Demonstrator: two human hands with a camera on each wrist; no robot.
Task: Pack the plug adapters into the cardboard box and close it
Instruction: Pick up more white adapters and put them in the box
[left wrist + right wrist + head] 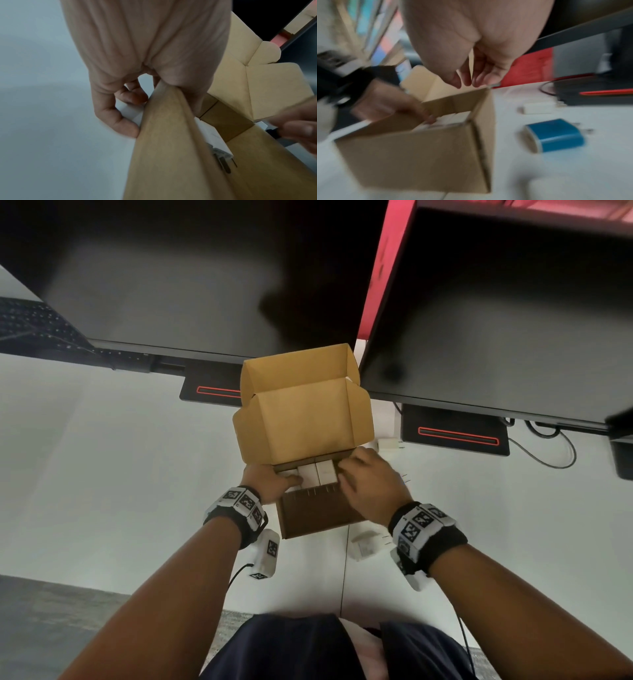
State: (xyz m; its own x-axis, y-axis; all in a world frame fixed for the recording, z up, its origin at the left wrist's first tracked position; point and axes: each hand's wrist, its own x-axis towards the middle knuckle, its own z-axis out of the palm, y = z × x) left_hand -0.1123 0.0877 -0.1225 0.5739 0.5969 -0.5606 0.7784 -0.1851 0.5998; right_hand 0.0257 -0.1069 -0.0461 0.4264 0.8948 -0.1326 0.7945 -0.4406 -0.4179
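Observation:
The cardboard box (pixel 318 515) stands in front of me with its lid (pixel 301 419) raised. White plug adapters (pixel 317 473) lie side by side inside; the left wrist view shows one (pixel 214 136) with its prongs toward the near wall. My left hand (pixel 274 482) grips the box's left wall (pixel 163 148), fingers (pixel 120 121) curled outside and the thumb inside. My right hand (pixel 356 474) hovers over the right rim, its fingers (pixel 469 81) hanging loose and holding nothing. A blue adapter (pixel 554 135) and a white one (pixel 537 108) lie on the table to the box's right.
Two dark monitors (pixel 171 285) (pixel 513 320) on stands (pixel 455 436) rise just behind the box. A keyboard (pixel 34 326) sits far left and cables (pixel 548 460) trail at the right. Another white adapter (pixel 364 544) lies by the box's front right corner. The table (pixel 102 474) is white.

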